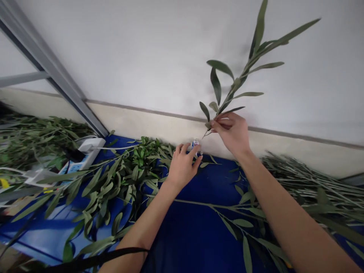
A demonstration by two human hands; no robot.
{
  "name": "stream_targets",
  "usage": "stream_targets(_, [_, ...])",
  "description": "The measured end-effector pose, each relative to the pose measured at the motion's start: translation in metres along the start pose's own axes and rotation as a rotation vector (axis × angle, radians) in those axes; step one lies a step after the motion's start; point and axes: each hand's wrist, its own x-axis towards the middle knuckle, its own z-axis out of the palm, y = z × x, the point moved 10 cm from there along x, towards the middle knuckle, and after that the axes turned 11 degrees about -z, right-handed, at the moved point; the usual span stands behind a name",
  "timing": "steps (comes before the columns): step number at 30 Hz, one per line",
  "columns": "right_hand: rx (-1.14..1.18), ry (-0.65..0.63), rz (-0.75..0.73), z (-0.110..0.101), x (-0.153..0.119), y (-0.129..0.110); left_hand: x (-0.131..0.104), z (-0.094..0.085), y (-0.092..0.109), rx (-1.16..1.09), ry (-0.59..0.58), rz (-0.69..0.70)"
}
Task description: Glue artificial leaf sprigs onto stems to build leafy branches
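My right hand (231, 132) pinches a leafy branch (236, 83) low on its stem. The branch slants up and to the right in front of the white wall, its thin lower end pointing down. Just left of that end is a small white-and-blue object (195, 143), perhaps a tube or bottle. My left hand (184, 163) has its fingers curved around this object, which is partly hidden by the index finger. Below my hands, another long leafy branch (196, 203) lies across the blue surface (196, 235).
Leafy cuttings (113, 182) cover the left side. A white power strip (89, 153) with plugs and cables lies among them. Bare stems (301, 178) are piled at the right. A grey metal frame (51, 57) rises at the left, and a wall (142, 57) stands behind.
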Motion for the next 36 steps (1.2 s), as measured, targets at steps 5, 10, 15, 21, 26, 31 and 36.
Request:
stream_targets(5, [-0.086,-0.022,-0.056,0.021,-0.001,0.010,0.008,0.013,-0.003,0.048,-0.027,-0.023])
stream_targets(10, [-0.120,-0.035,-0.091,0.028,0.000,0.012,0.009,0.021,-0.006,0.059,-0.045,-0.045])
stream_targets(15, [-0.075,-0.066,-0.078,0.039,-0.002,0.016,0.011,0.025,-0.007,0.060,-0.069,-0.051])
stream_targets(21, [-0.063,-0.086,-0.042,0.045,-0.005,0.021,0.012,0.025,-0.008,0.053,-0.084,-0.046])
stream_targets(26, [-0.073,-0.022,-0.068,0.031,-0.003,0.011,0.012,0.025,-0.008,0.043,-0.086,-0.042])
stream_targets(31, [-0.031,0.056,-0.091,0.011,0.000,-0.002,0.011,0.024,-0.007,0.025,-0.079,-0.024])
stream_targets(36, [0.107,0.173,-0.011,-0.007,-0.004,0.001,0.011,0.015,-0.012,0.015,-0.041,-0.019])
